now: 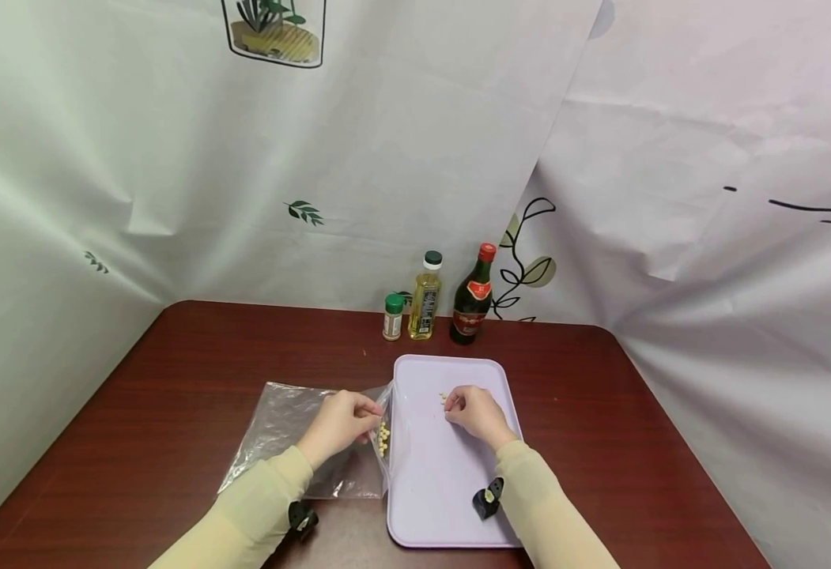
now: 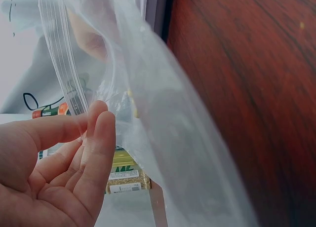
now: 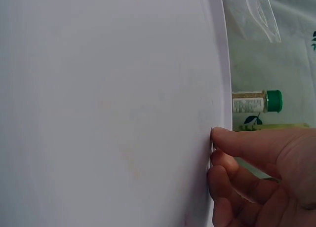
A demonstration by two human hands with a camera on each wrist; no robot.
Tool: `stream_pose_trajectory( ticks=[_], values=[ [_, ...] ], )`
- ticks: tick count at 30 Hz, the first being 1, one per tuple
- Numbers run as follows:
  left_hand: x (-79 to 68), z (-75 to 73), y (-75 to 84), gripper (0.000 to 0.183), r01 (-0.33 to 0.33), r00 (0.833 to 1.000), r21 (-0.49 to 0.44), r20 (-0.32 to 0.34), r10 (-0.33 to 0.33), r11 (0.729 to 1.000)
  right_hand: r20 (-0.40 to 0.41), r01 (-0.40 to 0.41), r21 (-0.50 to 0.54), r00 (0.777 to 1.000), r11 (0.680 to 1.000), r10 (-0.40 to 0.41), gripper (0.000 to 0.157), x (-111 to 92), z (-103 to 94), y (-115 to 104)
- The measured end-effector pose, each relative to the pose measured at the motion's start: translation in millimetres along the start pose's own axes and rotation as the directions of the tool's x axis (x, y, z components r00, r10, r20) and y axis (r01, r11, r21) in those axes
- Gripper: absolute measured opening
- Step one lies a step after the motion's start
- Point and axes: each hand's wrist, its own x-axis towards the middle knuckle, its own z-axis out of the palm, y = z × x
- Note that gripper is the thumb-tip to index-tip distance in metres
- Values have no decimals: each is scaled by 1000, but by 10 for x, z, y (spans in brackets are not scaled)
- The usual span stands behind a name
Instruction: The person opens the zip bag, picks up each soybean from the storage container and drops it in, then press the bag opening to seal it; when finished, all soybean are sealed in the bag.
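I count one lilac tray [image 1: 436, 498], its long axis running away from the person across the bench [image 1: 600, 450], and one clear bag [image 1: 280, 423] to its left. The bag is thin, crinkled plastic; its long axis lies crosswise to the tray and its mouth points that way, reaching the tray's left rim. I have the left hand [image 1: 340, 419] pinching the mouth's edge near the ridged zip strip [image 2: 61, 59]. Inside, by that rim, sits one cluster of small, rounded yellow pieces [image 1: 383, 437], roughly a dozen, too tiny for me to count exactly. A few yellow bits [image 1: 443, 398] lie on the tray beside the right hand [image 1: 477, 415], whose fingertips are bunched at the smooth surface; I cannot tell whether they hold anything. Beyond the tray's far end stand three upright containers: one green-lidded jar [image 1: 392, 318], one oil bottle [image 1: 424, 302] and one dark, red-capped bottle [image 1: 472, 304].
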Motion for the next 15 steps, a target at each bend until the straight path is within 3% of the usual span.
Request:
stream_pose_trajectory(
  ticks=[15],
  values=[
    [21,13,-18,7,5,1000,14,-3,-5,1000,4,-15,-44,1000,999,15,13,-16,-18,-36]
  ],
)
